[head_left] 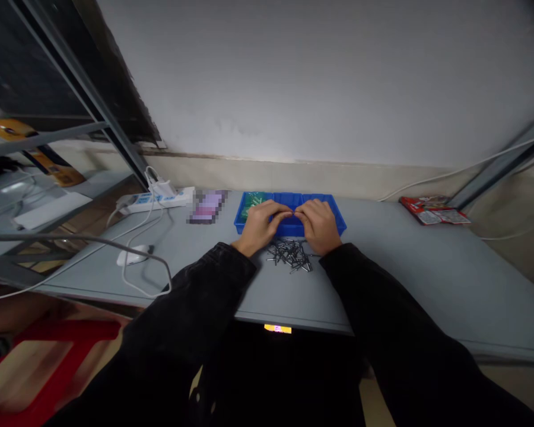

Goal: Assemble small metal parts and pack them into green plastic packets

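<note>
My left hand [261, 224] and my right hand [318, 224] meet fingertip to fingertip over a blue divided tray [289, 232]. Both are closed in a pinch; whatever lies between the fingers is too small to name. Small green pieces [253, 203], perhaps plastic, fill the tray's left compartment. My fingers partly cover the other compartments. Just in front of the tray, below and between my wrists, lies a loose pile of thin dark metal pins or screws [291, 254].
At the left are a power strip [182, 198] with trailing white cables, a blurred-out phone [207, 206] and a white mouse-like object [133, 255]. A red packet [434, 210] lies at the right back. Metal shelving [111, 124] holding a yellow tool [40, 148] flanks the table [449, 279].
</note>
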